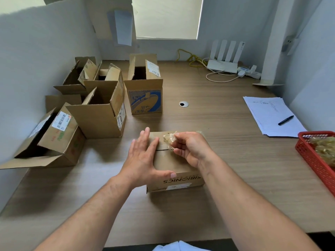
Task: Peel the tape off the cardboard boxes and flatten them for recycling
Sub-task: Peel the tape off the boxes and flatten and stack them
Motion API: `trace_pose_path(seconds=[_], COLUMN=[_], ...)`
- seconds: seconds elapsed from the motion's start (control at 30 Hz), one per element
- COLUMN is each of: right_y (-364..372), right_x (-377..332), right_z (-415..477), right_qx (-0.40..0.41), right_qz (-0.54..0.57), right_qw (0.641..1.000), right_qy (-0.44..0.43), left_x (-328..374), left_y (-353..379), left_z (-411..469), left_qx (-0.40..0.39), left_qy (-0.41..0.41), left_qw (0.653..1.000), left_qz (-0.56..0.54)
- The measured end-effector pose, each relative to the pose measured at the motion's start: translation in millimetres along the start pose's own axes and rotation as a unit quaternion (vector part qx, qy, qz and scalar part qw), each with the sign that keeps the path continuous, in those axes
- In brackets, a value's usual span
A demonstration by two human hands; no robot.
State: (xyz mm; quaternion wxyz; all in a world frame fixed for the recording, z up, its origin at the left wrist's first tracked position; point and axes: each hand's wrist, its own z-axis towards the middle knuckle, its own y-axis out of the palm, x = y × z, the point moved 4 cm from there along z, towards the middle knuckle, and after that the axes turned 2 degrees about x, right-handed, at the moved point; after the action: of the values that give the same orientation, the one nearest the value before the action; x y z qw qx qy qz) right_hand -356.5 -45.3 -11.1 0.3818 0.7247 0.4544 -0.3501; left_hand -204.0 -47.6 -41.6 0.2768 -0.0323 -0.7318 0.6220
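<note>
1. My left hand (143, 156) lies flat on top of the SIBIONICS box (172, 167). Its fingers are straight and slightly spread, and the thumb is laid along the box's near top edge.
2. My right hand (190, 149) is just beside it over the same top. Its fingers are curled, pinching a crumpled strip of clear tape (169, 139) that lifts off the box near the dark slit between the top flaps.
3. That box stands closed on the worktop (226, 160), roughly midway between the left and right edges and nearer the near edge. Its printed side faces me upside down.
4. At the right edge, a red basket (308, 156) holds wads of peeled tape (324, 151).
5. Past the basket, a stack of lined papers (268, 113) lies near the right edge with a black pen (285, 120) on top.
6. By the left edge, a tipped box (59, 138) with a barcode label lies on its side, flaps open.
7. Behind it stands a large open box (101, 115), and a pair of open boxes (79, 75) sits toward the far-left corner.
8. A blue-printed box (145, 100) stands upright just right of the large one, its top open.
9. A round cable grommet (183, 104) sits in the worktop between the blue-printed box and the papers.
10. In the far-right corner are a white router (223, 65) and a yellow cable (192, 59).
11. A flattened cardboard sheet (101, 20) leans against the far wall beside the window blind (166, 17).
</note>
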Motion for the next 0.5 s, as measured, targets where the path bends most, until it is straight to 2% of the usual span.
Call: trace_pose_path(seconds=[0.07, 0.17, 0.2, 0.27, 0.33, 0.37, 0.5], right_y=[-6.1, -22.7, -27.9, -31.8, -29.4, -27.0, -18.3], right_x=[-2.1, -4.0, -4.9, -6.8, -7.5, -7.7, -9.2], right_z=[0.6, 8.6, 11.5, 13.3, 9.4, 6.6, 3.1], right_qx=[0.035, 0.135, 0.173, 0.222, 0.237, 0.233, 0.178], right_qz=[-0.025, -0.151, -0.222, -0.38, -0.485, -0.511, -0.549], right_qw=[0.999, 0.977, 0.956, 0.888, 0.825, 0.809, 0.795], right_qy=[-0.016, -0.063, -0.086, -0.136, -0.167, -0.171, -0.185], left_x=[-1.3, -5.8, -5.7, -4.1, -2.2, -1.6, -1.6], left_y=[5.1, 10.3, 10.3, 10.1, 10.3, 10.4, 11.3], left_z=[3.2, 6.6, 7.5, 8.5, 8.9, 9.1, 9.1], left_qx=[-0.034, -0.061, -0.06, -0.058, -0.054, -0.051, -0.038], left_qy=[0.004, 0.003, 0.004, 0.005, 0.005, 0.005, 0.001], left_qw=[0.999, 0.998, 0.998, 0.998, 0.998, 0.998, 0.998], left_qz=[0.008, 0.023, 0.026, 0.029, 0.034, 0.037, 0.041])
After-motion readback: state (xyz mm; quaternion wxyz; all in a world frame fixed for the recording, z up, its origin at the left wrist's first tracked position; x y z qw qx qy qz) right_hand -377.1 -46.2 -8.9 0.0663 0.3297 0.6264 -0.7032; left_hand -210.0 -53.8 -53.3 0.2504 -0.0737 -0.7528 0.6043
